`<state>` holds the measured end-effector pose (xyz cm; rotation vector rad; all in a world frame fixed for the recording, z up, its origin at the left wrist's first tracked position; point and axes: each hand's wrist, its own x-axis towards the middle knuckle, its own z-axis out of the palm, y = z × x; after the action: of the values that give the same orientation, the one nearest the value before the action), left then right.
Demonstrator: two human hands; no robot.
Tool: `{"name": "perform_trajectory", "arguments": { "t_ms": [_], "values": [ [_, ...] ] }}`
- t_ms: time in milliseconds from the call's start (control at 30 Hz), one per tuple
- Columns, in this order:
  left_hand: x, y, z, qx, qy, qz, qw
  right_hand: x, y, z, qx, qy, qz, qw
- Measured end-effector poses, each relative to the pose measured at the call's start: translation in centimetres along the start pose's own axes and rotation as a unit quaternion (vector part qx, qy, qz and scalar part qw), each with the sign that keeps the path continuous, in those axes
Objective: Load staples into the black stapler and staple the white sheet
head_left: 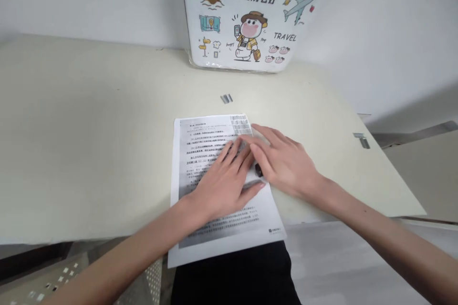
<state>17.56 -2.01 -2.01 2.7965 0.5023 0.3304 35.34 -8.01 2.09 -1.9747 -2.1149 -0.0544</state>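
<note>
A printed sheet of paper (229, 248) lies at the table's front edge, its lower part jutting over it. Small barcode-like patterns fill its upper right corner. My left hand (223, 181) rests palm down on the sheet, fingers stretched out toward the right edge, thumb apart. Against its fingertips is my right hand (284, 159), slightly blurred, curled at the sheet's right edge. From under that hand pokes the end of a small black object (258, 170); the rest is hidden, so I cannot tell its kind.
Several short strips of staples (226, 98) lie beyond the sheet on the cream table (89, 143). More grey strips (362, 140) sit near the right edge. A white board with cartoon prints (229, 24) leans on the wall at the back. Below is a perforated surface (64, 279).
</note>
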Motion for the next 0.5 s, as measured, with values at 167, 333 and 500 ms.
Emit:
{"name": "perform_trajectory", "arguments": {
  "t_ms": [167, 333, 500],
  "values": [
    [-0.1, 0.2, -0.3, 0.012, -0.019, -0.009, 1.000, -1.8, 2.0, -0.7, 0.136, 0.074, -0.062, 0.986],
    [-0.9, 0.3, -0.8, 0.028, -0.039, -0.027, 0.998, -4.9, 4.7, -0.4, 0.121, 0.073, -0.188, 0.972],
    [-1.4, 0.5, -1.5, 0.038, -0.060, -0.032, 0.997, -7.9, 7.3, 0.3, 0.106, 0.097, -0.123, 0.982]
  ]
}}
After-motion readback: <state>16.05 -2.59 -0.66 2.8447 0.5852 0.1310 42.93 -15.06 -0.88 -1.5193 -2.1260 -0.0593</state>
